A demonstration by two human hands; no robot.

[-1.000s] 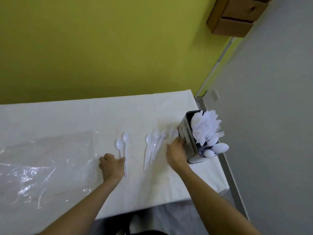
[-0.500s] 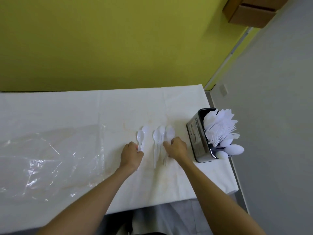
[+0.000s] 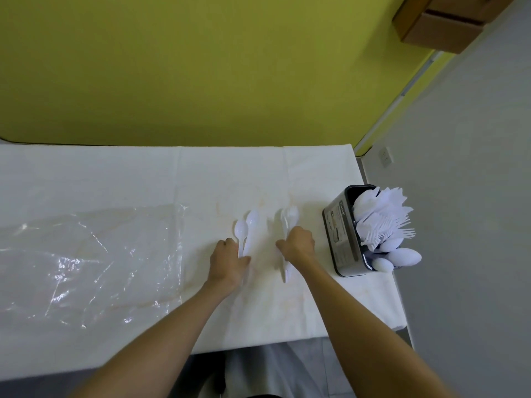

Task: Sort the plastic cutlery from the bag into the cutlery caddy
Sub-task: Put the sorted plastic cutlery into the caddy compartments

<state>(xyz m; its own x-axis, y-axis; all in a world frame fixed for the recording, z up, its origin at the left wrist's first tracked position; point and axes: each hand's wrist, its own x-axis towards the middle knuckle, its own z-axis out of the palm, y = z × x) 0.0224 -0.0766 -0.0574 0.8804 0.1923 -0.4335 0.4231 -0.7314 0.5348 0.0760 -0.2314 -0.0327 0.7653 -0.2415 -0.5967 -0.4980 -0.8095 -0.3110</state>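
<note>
plastic cutlery, all white, sits in two places: loose spoons on the desk and a crowded cutlery caddy at the desk's right edge. the caddy's dark side bears a label with a short word along its top, too small to read. forks stand tines up in it, with spoon bowls in the nearest compartment. a clear bag lies flat on the left, well apart. a pair of spoons and a bunch of spoons lie side by side, long axes parallel, bowls toward the yellow wall, handles toward the person. the left grip curls round the pair's handles. the right grip closes over the bunch, hiding its middle.
</note>
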